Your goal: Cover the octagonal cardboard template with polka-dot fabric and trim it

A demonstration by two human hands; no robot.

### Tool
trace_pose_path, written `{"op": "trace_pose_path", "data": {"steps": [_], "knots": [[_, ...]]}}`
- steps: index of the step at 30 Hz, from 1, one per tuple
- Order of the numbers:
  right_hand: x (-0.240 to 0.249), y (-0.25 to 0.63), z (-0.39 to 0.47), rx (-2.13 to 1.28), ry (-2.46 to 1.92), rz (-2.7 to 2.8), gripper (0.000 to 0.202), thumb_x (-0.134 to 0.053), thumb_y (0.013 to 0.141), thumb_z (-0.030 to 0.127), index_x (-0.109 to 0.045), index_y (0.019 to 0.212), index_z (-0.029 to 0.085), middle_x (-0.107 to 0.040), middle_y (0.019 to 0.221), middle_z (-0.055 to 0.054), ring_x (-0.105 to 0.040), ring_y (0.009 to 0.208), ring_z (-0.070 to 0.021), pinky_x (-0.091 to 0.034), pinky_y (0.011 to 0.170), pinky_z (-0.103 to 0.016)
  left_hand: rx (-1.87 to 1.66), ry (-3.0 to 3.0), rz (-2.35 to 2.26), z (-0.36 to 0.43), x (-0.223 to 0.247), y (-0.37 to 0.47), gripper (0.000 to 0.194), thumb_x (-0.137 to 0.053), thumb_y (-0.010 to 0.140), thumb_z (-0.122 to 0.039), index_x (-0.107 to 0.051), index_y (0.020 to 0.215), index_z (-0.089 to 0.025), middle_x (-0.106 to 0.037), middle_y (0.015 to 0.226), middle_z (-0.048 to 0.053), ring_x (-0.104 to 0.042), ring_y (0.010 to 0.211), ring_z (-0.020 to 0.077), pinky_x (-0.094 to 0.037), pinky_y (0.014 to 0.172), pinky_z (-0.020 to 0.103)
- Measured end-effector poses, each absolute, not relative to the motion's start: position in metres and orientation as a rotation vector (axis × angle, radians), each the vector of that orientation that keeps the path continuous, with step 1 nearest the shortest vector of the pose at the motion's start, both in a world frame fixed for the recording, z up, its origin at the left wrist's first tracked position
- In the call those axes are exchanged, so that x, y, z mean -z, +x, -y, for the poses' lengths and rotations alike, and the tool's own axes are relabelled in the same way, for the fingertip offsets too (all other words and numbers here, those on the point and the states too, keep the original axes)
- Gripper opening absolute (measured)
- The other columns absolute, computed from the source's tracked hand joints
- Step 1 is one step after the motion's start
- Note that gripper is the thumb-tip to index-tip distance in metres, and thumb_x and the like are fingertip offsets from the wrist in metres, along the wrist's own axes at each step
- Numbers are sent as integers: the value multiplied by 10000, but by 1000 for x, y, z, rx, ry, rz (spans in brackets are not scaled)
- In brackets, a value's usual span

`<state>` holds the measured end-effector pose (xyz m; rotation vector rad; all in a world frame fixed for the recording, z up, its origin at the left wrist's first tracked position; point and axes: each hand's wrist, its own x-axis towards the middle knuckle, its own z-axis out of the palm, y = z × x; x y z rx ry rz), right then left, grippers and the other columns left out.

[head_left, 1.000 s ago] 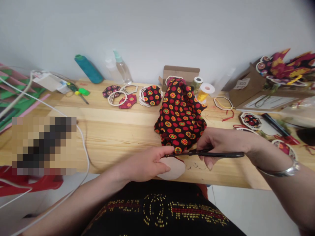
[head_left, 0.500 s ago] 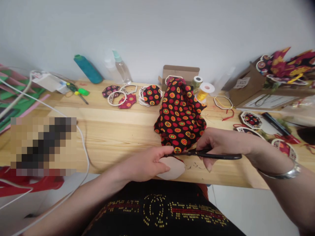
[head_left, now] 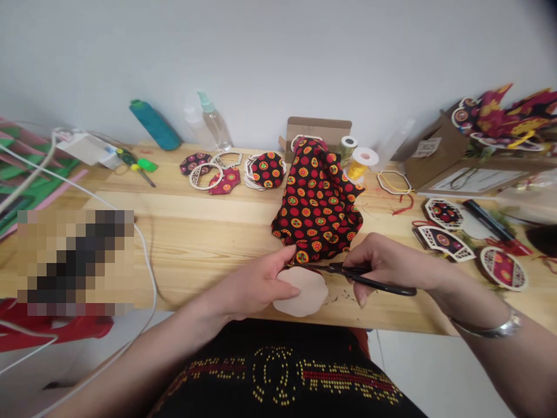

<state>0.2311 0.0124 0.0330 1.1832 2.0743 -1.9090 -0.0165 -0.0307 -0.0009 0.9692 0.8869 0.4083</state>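
Observation:
Black scissors are in my right hand, their blades pointing left along the lower edge of a patterned cloth. The cloth is black with red and orange flower dots and lies rumpled on the table. My left hand pinches a pale scalloped card near the table's front edge, thumb on top, fingers by the cloth's edge. The blade tips are partly hidden beside the fingers. Small dark scraps lie right of the card.
Behind stand a spray bottle, a teal thread cone and a yellow thread spool. Patterned pieces lie left of the cloth. At right are a cardboard box, framed ornaments and a marker. A white cable crosses the left side.
The scissors have tilted and moved slightly left with my right hand. More of the pale card shows, and the cloth's lower edge has shifted up and left.

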Motion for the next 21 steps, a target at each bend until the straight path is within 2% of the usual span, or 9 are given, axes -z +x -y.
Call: {"op": "trace_pose_path", "data": {"steps": [5,13,18,21], "knots": [[-18,233,-8,1951,1205,-2066,296,-709,720,414,-636,600,153,-517,535,46,-407,516,-86,-277,480,-221,-415,923,-904,30,2,-17,659,-636,706,-126,-454,1335,-204,-673,1164,53,-603,1045,223,-440,885,352],[-24,237,-16,1954,1114,-2062,457,-755,634,556,-645,710,118,-479,551,55,-356,510,-74,-244,446,-209,-342,978,-886,31,-2,-17,715,-613,714,-141,-389,1393,-159,-667,1167,97,-624,946,229,-440,792,330],[-22,239,-19,1984,1038,-2043,479,-729,652,593,-617,695,130,-455,550,60,-335,508,-76,-240,458,-219,-327,1026,-944,29,-3,-17,754,-621,703,-146,-369,1413,-152,-604,1286,129,-595,1068,267,-434,884,375],[-25,247,-21,1950,1004,-2058,486,-710,663,611,-578,638,144,-421,553,62,-316,518,-78,-241,465,-222,-345,1025,-966,29,-3,-18,755,-620,702,-143,-371,1414,-172,-598,1306,113,-573,1134,276,-423,936,401]]}}
